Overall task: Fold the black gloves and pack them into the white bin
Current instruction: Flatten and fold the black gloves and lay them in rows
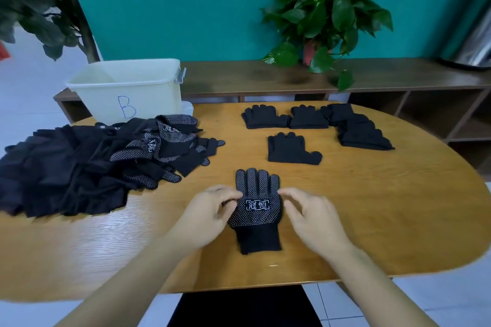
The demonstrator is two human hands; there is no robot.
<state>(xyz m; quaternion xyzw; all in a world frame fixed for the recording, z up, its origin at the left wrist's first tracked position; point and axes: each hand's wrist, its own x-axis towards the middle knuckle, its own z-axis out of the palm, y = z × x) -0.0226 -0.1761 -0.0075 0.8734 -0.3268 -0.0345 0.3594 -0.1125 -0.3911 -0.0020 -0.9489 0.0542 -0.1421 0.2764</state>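
Note:
A black dotted glove (257,210) lies flat, fingers pointing away, in the middle of the wooden table (372,207). My left hand (207,216) pinches the glove's left edge near the thumb. My right hand (310,216) touches its right edge with the fingertips. A big heap of unfolded black gloves (87,164) covers the table's left side. Several laid-out black gloves (293,148) sit at the far right in rows, some stacked (364,133). The white bin (127,89), marked with a blue B, stands at the back left, and I see nothing inside it.
A low wooden shelf (265,77) runs along the teal wall behind the table, with a potted plant (324,13) on it. A shiny metal object (475,45) sits at the far right. Another plant (39,5) stands at the back left.

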